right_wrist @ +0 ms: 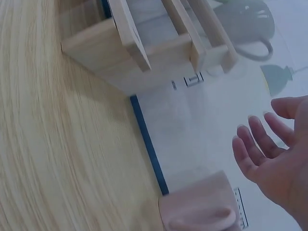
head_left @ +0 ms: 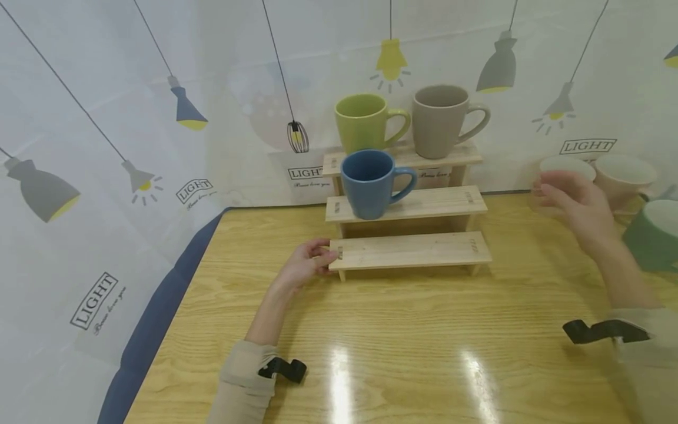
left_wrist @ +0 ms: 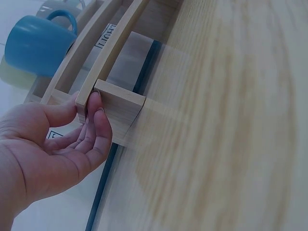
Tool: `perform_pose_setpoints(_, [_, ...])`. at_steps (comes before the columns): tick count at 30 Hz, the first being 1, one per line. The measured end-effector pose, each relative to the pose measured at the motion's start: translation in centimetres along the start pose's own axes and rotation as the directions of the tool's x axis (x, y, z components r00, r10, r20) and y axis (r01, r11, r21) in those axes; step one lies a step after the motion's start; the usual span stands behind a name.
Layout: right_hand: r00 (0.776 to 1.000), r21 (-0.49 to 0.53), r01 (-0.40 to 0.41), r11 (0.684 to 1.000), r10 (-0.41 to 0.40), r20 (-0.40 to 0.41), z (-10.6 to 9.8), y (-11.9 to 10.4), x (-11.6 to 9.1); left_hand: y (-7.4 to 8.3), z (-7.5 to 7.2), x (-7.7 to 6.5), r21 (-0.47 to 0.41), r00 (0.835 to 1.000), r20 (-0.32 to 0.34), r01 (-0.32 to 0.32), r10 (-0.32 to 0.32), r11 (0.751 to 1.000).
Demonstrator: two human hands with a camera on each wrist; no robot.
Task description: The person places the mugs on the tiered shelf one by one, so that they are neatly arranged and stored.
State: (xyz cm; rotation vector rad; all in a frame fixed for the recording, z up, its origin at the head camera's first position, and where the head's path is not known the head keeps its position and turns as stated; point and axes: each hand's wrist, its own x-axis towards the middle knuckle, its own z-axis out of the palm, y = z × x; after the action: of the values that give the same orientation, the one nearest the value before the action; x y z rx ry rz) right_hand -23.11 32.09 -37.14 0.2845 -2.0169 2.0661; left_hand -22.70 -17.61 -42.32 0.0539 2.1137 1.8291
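A three-step wooden rack [head_left: 410,250] stands on the table. My left hand [head_left: 304,265] pinches the left end of its lowest plank, with the thumb on one face and the fingers curled at the other, as the left wrist view shows. On the middle step sits a blue mug [head_left: 369,188]; the top step holds a lime-green mug [head_left: 362,125] and a grey mug [head_left: 438,126], handles to the right. My right hand [head_left: 580,212] is in the air right of the rack, fingers loosely bent and holding nothing. It overlaps a whitish mug [head_left: 567,168] in the head view.
Beside the right hand stand a pink mug [head_left: 622,176] and a dark green mug [head_left: 654,241] at the right edge. Behind the table [head_left: 402,341] hangs a white cloth [head_left: 233,118] printed with lamps. A dark blue border [head_left: 159,306] runs along the left table edge.
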Motion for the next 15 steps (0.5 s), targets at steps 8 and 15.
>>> perform_pose_setpoints(8, [0.986, -0.373, -0.077, 0.925, 0.017, -0.163, -3.7, 0.0, -0.7, 0.1, 0.1, -0.1, 0.002, 1.0, 0.003, -0.012, 0.012, 1.0])
perform_pose_setpoints(15, [0.959, -0.502, -0.183, 0.845, 0.041, -0.28, -4.7, 0.2, -1.2, 0.0, 0.0, 0.0, 0.005, 1.0, 0.007, -0.015, 0.014, 1.0])
